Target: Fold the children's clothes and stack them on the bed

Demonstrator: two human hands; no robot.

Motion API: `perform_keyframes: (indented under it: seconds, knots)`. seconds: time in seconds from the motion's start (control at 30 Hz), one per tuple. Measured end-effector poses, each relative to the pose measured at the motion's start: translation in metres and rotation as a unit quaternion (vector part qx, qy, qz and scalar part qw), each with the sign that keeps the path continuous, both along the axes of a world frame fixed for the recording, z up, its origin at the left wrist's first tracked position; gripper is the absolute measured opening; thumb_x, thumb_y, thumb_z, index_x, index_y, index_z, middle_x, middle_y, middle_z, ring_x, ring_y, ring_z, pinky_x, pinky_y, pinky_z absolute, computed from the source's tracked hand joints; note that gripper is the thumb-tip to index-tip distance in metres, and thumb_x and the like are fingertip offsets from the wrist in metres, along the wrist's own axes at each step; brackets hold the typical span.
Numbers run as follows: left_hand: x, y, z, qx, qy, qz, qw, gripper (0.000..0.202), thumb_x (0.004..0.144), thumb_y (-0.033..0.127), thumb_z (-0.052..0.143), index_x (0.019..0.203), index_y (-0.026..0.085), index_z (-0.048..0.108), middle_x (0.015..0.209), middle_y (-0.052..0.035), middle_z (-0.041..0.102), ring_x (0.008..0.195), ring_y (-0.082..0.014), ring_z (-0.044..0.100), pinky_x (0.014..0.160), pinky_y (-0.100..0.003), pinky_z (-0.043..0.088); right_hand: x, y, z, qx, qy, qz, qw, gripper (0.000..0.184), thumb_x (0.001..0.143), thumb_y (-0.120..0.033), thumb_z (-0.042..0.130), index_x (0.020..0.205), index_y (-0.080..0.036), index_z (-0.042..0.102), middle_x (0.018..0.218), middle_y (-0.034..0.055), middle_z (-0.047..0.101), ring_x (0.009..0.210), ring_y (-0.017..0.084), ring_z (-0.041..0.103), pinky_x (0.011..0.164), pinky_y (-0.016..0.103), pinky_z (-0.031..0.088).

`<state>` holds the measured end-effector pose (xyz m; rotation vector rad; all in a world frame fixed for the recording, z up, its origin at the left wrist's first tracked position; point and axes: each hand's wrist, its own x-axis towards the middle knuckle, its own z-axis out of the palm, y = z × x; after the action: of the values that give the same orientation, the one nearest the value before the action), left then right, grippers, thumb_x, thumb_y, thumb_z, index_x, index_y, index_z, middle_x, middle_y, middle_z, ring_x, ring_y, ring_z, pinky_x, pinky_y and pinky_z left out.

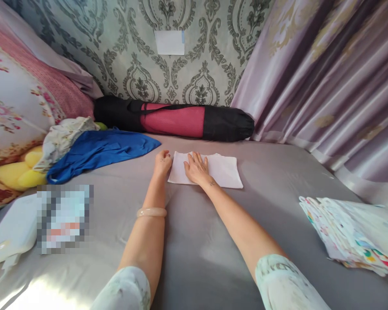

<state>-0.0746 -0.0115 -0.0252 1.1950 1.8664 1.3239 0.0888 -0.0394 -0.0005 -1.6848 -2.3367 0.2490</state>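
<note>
A folded white cloth lies flat in front of me on the grey sheet. My right hand rests on its left half, palm down with the fingers spread. Beside the cloth's left edge is my left hand, its fingers curled closed. Whether those fingers pinch the edge of the cloth or anything else is hidden.
A black and red rolled bag lies along the patterned wall. Blue fabric and a yellow plush thing are at the left, above a white device with a cable. A stack of folded printed cloths sits at the right.
</note>
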Motion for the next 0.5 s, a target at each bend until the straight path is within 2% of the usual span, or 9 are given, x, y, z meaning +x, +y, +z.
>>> perform_keyframes:
  seconds: [0.2, 0.5]
  knots:
    - [-0.002, 0.002, -0.004, -0.002, -0.041, 0.027, 0.999, 0.038, 0.083, 0.018, 0.044, 0.114, 0.014, 0.064, 0.103, -0.0140, 0.071, 0.096, -0.0229, 0.069, 0.086, -0.036, 0.053, -0.009, -0.002, -0.012, 0.001, -0.013, -0.002, 1.000, 0.057, 0.101, -0.040, 0.026, 0.150, -0.012, 0.036, 0.159, 0.0148, 0.027, 0.147, 0.029, 0.018, 0.117, 0.054, 0.008]
    - [-0.001, 0.001, -0.003, 0.007, -0.058, 0.020, 0.998, 0.036, 0.081, 0.017, 0.045, 0.111, 0.013, 0.064, 0.103, -0.0153, 0.070, 0.098, -0.0250, 0.068, 0.086, -0.038, 0.052, -0.009, -0.002, -0.014, 0.013, -0.018, 0.000, 1.000, 0.057, 0.101, -0.040, 0.027, 0.149, -0.012, 0.038, 0.159, 0.0144, 0.028, 0.147, 0.029, 0.020, 0.117, 0.054, 0.010]
